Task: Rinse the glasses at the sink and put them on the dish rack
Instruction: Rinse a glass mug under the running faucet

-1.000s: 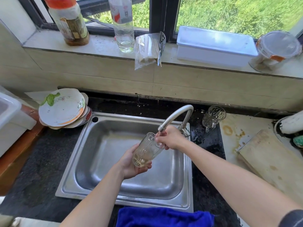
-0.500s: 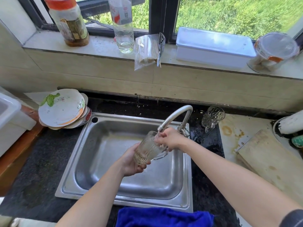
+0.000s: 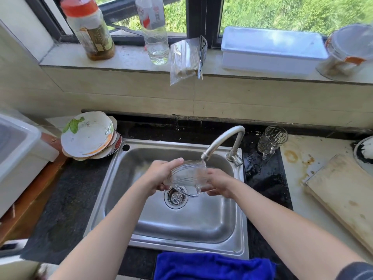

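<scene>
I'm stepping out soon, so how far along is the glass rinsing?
Nothing looks finished: no dish rack is in view. In hand: the left hand and right hand hold one glass tipped sideways under the faucet over the sink. Left: a second glass stands on the counter.

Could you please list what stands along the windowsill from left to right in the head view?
Orange-capped jar → clear plastic bottle → plastic bag of sticks → white lidded box → tilted clear lidded container.
</scene>
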